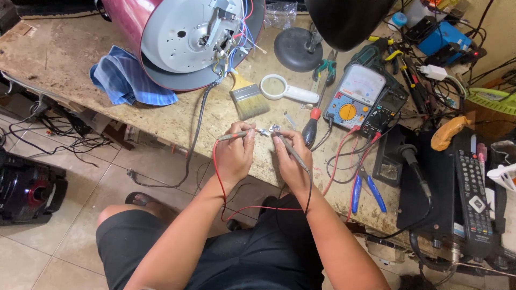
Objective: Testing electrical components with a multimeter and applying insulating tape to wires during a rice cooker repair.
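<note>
1. Two hands meet over the near edge of the bench (pixel 161 115): the left hand (pixel 235 156) is closed on a red test probe (pixel 234 136), the right hand (pixel 290 161) on a black test probe (pixel 293 153).
2. Both tips point at a small metal part (pixel 270 129), pinched at the fingertips between the hands; which fingers carry it I cannot tell.
3. That part looks light, hard and slippery, easily dropped; gripping it by its edges would keep the contacts free.
4. Each probe seems stiff and light, best held pen-like on its insulated shaft; the red lead (pixel 220 185) and black lead (pixel 309 188) hang limp and may tug.
5. Near by lie an analogue multimeter (pixel 356 96), a paintbrush (pixel 248 98), a magnifying glass (pixel 285 89) and an opened red appliance (pixel 188 37).
</note>
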